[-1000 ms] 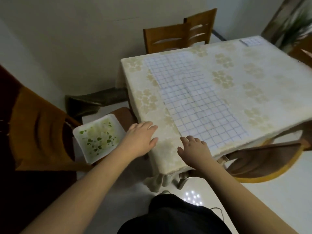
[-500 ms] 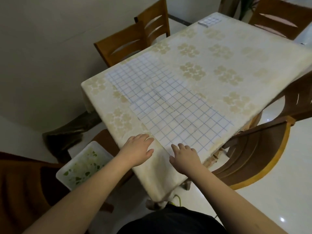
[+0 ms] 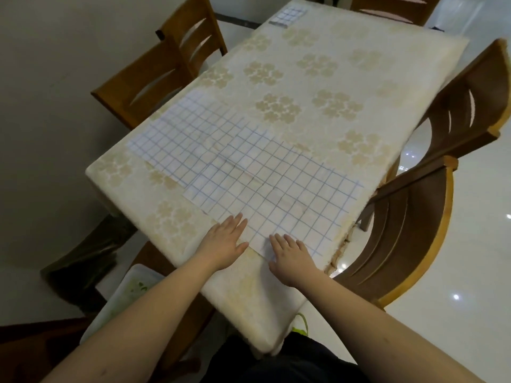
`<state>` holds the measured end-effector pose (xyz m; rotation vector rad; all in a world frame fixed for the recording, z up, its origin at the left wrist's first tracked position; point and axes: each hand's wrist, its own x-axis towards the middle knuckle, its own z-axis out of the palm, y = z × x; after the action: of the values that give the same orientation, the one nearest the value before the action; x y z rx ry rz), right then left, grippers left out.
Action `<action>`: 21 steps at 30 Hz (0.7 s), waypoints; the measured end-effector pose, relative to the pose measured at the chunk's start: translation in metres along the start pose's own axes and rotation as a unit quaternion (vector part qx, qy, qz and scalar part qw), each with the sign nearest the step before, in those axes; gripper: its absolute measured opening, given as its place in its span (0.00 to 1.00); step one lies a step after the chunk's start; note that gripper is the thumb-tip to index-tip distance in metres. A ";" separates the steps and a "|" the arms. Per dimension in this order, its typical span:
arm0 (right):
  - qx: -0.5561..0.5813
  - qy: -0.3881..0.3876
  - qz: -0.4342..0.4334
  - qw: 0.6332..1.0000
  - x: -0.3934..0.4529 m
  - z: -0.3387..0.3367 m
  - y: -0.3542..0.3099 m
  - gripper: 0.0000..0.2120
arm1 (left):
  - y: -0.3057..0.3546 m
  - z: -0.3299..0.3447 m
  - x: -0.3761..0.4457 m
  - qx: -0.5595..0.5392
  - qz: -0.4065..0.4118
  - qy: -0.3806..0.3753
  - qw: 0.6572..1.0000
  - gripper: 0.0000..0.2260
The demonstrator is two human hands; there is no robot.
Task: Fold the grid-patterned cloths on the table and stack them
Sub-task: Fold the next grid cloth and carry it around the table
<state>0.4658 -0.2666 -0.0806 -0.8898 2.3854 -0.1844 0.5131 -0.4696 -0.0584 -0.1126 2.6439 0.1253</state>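
Note:
A white cloth with a blue grid [image 3: 276, 194] lies flat on the near part of the table [image 3: 318, 78]. A second grid cloth [image 3: 177, 128] lies flat beyond it to the left, partly under the first. My left hand [image 3: 225, 240] rests flat with straight fingers at the near cloth's left corner edge. My right hand [image 3: 289, 254] lies flat on the cloth's near corner. A small folded grid cloth [image 3: 289, 15] sits at the table's far end.
Wooden chairs stand at the right [image 3: 409, 225], far right [image 3: 470, 100] and far left [image 3: 168, 62] of the table. A white tray with green bits [image 3: 130, 294] sits on a seat below my left forearm. The tablecloth is cream with a gold flower pattern.
Both hands have moved forward from the tablecloth's near edge onto the corner of the near grid cloth. The view has swung left and closer to the table.

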 end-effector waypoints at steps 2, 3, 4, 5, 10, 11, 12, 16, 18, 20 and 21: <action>0.010 0.002 0.018 1.000 0.001 0.007 -0.001 0.31 | -0.004 0.006 0.016 0.006 0.011 0.003 1.000 0.29; 0.012 0.005 0.026 1.000 0.000 0.011 -0.002 0.31 | -0.006 0.011 0.023 0.009 0.015 0.004 1.000 0.29; 0.012 0.009 0.035 0.999 0.000 0.016 -0.004 0.31 | -0.008 0.016 0.030 0.013 0.021 0.004 1.000 0.29; 0.012 0.014 0.045 0.999 0.000 0.019 -0.007 0.31 | -0.010 0.020 0.035 0.014 0.028 0.000 1.000 0.29; 0.014 0.010 0.095 0.995 -0.003 0.025 -0.030 0.31 | -0.017 0.043 0.035 -0.006 0.063 -0.022 0.998 0.29; 0.009 0.012 0.100 0.995 -0.004 0.026 -0.035 0.31 | -0.019 0.046 0.033 -0.005 0.068 -0.016 0.998 0.29; 0.004 0.016 0.104 0.994 -0.004 0.027 -0.041 0.31 | -0.020 0.048 0.029 -0.003 0.072 -0.010 0.997 0.30; -0.002 0.035 0.112 0.993 -0.005 0.036 -0.063 0.30 | -0.022 0.058 0.010 -0.002 0.079 -0.002 0.997 0.30; -0.001 0.043 0.110 0.993 -0.003 0.037 -0.076 0.30 | -0.022 0.067 -0.003 -0.006 0.071 0.006 0.997 0.30; 0.003 0.050 0.105 0.993 0.000 0.038 -0.089 0.28 | -0.022 0.074 -0.017 -0.004 0.063 0.011 0.998 0.29; -0.002 0.053 0.100 0.994 0.002 0.039 -0.094 0.28 | -0.022 0.077 -0.023 0.000 0.062 0.013 0.998 0.29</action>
<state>0.5386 -0.3373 -0.0838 -0.6501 2.5567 -0.1528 0.5715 -0.4818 -0.1168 0.0501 2.6765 0.1674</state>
